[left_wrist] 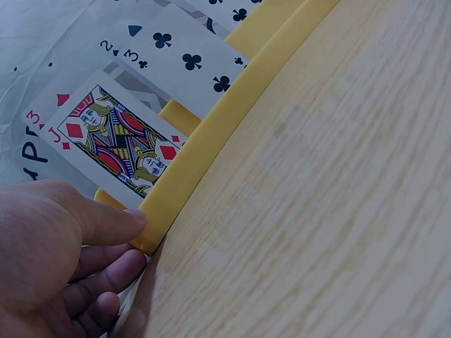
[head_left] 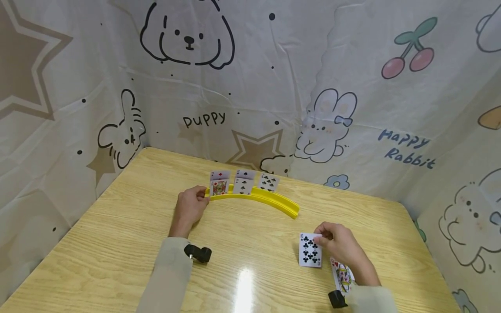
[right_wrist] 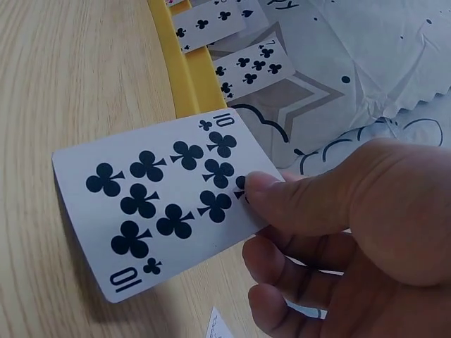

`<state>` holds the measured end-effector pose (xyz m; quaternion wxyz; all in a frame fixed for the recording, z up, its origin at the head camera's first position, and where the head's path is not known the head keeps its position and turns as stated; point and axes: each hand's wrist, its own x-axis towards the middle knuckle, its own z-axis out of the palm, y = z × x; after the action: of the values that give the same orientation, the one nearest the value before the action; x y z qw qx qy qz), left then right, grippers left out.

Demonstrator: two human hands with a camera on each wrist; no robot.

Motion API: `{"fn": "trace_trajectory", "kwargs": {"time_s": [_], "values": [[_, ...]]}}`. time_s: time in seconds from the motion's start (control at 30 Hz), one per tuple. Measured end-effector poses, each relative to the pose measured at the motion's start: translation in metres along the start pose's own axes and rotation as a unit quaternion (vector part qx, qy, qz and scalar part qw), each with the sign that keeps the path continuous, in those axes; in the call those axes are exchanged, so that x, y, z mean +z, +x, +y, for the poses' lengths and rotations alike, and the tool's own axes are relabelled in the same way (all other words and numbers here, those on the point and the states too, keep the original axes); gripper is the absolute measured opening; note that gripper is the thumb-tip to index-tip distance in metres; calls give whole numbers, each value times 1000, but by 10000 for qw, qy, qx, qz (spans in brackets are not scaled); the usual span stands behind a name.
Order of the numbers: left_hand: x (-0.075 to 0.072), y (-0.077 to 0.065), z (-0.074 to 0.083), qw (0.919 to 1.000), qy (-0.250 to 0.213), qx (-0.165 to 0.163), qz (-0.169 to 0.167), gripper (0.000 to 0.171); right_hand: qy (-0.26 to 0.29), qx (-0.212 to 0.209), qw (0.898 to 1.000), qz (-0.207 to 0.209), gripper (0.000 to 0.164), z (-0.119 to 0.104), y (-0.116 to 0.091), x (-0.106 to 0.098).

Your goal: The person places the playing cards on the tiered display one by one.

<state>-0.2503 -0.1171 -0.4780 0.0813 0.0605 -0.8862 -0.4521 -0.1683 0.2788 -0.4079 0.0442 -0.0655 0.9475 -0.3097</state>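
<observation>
My left hand grips the left end of a curved yellow card holder, its thumb pressed on the end in the left wrist view. Upright in the holder's left part are a jack of diamonds before a three of diamonds, then a three of clubs before a two of spades. A seven of clubs stands to their right. Between thumb and fingers my right hand pinches a ten of clubs, face up over the table, right of the holder's near end.
A red-marked face card lies on the wooden table, partly covered by my right wrist. Behind the table hangs a printed cloth with cartoon animals, which also closes off both sides.
</observation>
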Motion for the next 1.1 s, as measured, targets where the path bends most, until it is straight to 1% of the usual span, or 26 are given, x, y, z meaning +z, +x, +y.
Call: {"fn": "trace_trajectory", "kwargs": {"time_s": [0.1,0.43,0.6,0.77,0.97,1.1], "values": [[-1,0,0,10000,-17,16,12,34,-7,-18,10000,51,4,-3,2,0],[-3,-1,1,10000,-8,65,63,33,8,-147,9995,266,8,-9,11,1],[-3,-1,1,10000,-16,30,2,34,42,-248,9991,339,6,-12,15,3],[-3,-2,2,9999,-54,-54,-77,34,93,-217,9989,393,9,-16,20,5],[-3,-1,2,10000,-40,-37,-46,33,152,-79,9980,604,5,-23,27,7],[-3,0,0,10000,-31,-13,9,33,203,-110,9970,744,6,-27,32,9]]}}
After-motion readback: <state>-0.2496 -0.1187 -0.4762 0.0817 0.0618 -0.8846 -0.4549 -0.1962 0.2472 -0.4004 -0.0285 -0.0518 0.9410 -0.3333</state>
